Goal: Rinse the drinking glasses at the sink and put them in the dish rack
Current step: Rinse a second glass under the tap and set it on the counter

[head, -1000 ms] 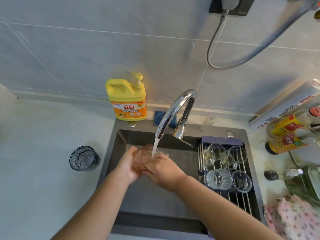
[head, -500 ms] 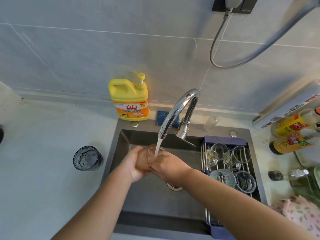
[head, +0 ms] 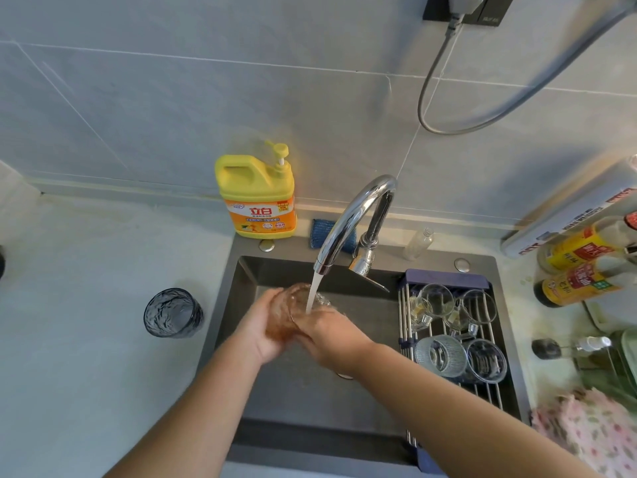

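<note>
Dark sink (head: 241,288), faucet (head: 355,215) running; amber glass (head: 286,315) under the stream, left hand (head: 260,331) wrapped round it, right hand (head: 331,334) gripping its right side; dish rack (head: 448,276) right holds clear glasses (head: 437,300); blue glass (head: 172,317) stands left on counter (head: 86,339)
</note>
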